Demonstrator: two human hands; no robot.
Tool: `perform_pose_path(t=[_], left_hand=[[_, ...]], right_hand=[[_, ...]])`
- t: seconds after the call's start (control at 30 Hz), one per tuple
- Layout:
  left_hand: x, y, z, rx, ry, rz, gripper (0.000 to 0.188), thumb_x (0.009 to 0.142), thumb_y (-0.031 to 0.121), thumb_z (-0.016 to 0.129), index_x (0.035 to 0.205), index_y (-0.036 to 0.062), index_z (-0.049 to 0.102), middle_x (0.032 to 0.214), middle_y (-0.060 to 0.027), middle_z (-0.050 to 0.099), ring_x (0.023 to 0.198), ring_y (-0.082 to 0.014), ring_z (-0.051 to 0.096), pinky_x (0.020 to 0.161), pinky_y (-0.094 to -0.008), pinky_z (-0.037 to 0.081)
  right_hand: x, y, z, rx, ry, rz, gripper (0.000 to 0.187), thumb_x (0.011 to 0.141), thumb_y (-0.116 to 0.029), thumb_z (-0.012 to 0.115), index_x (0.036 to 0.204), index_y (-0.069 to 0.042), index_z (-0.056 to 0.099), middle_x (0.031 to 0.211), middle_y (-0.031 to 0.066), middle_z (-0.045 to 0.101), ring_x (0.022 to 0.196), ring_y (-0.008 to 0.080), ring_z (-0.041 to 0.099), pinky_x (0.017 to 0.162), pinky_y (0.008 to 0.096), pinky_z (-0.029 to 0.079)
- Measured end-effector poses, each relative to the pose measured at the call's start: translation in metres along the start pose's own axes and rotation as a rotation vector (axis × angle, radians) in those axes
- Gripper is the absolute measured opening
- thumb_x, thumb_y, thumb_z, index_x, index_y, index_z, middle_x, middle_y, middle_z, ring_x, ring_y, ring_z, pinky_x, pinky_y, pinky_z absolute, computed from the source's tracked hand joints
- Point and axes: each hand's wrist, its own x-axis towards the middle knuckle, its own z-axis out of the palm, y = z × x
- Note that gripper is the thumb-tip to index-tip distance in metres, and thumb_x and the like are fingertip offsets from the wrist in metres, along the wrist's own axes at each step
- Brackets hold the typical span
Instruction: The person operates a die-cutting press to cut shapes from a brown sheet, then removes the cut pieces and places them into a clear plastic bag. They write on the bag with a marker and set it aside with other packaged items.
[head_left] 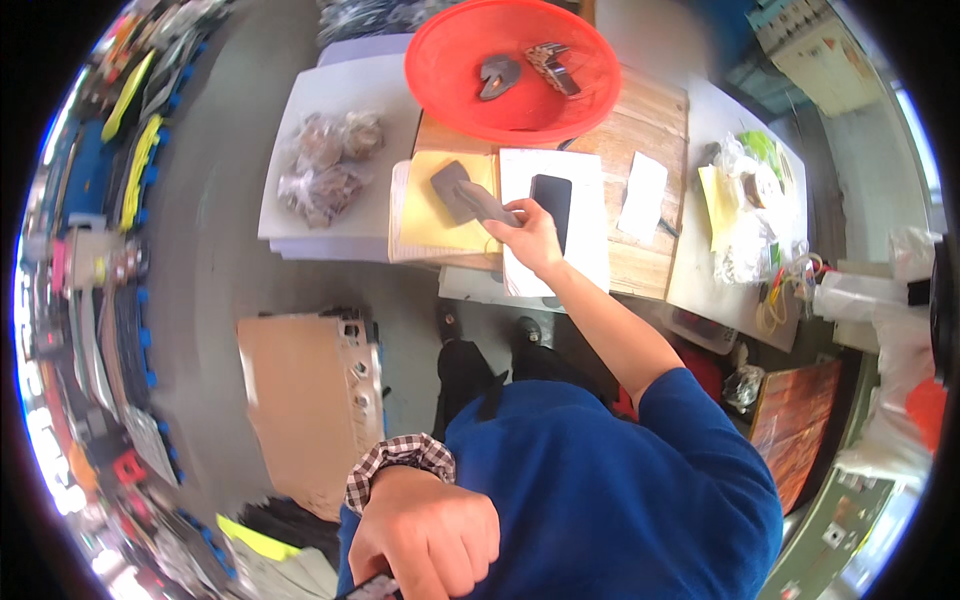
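My right hand (530, 236) reaches over the table and pinches the narrow end of a grey flat piece (455, 190) with a broad, rounded-square end. That broad end lies over a yellow folder (430, 228). Under my wrist are white paper sheets (535, 272), with a black phone (553, 205) lying on them. My left hand (430, 535), a checked scrunchie (400, 460) around its wrist, is held close to my body in a fist. Part of a dark object (375, 588) shows under its fingers at the lower edge; I cannot make out what it is.
Beyond the papers stands a red basin (440, 105) with a grey piece and a brown-black bundle inside. Bagged items (325, 165) lie on the left, a white slip (643, 195) and plastic bags (745, 225) on the right. Flattened cardboard (300, 400) is on the floor.
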Motion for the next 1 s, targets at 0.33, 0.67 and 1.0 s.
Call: perform_pose_path(t=[0.33,0.67,1.0], left_hand=[[-0.091,0.087,-0.111,-0.291,0.454,0.015,0.027,0.092,0.025,0.059,0.092,-0.0021,0.060,0.048,0.0008,0.041,0.034,-0.0101,0.033,0.036,-0.0276,0.021],[-0.124,0.060,-0.177,0.036,0.933,-0.754,0.023,0.103,0.019,0.040,0.104,-0.0003,0.052,0.049,0.0042,0.029,0.040,-0.0064,0.025,0.042,-0.0243,0.023],[-0.083,-0.139,-0.161,0.259,0.864,-1.035,0.020,0.103,0.016,0.042,0.105,-0.0017,0.052,0.053,0.0036,0.030,0.042,-0.0062,0.027,0.043,-0.0238,0.024]], right_hand=[[0.061,0.044,0.101,-0.692,0.330,-0.368,0.058,0.070,-0.023,0.078,0.123,-0.009,0.059,0.126,0.0240,0.048,0.113,0.0426,0.052,0.092,0.0456,0.048],[-0.078,0.114,0.019,-0.285,0.629,-0.128,0.028,0.080,-0.018,0.070,0.105,-0.008,0.063,0.107,0.0135,0.058,0.093,0.0336,0.061,0.081,0.0404,0.052],[-0.256,0.363,-0.193,-0.213,0.845,0.932,0.058,0.080,-0.033,0.068,0.128,-0.005,0.052,0.123,0.0213,0.059,0.116,0.0363,0.057,0.099,0.0419,0.047]])
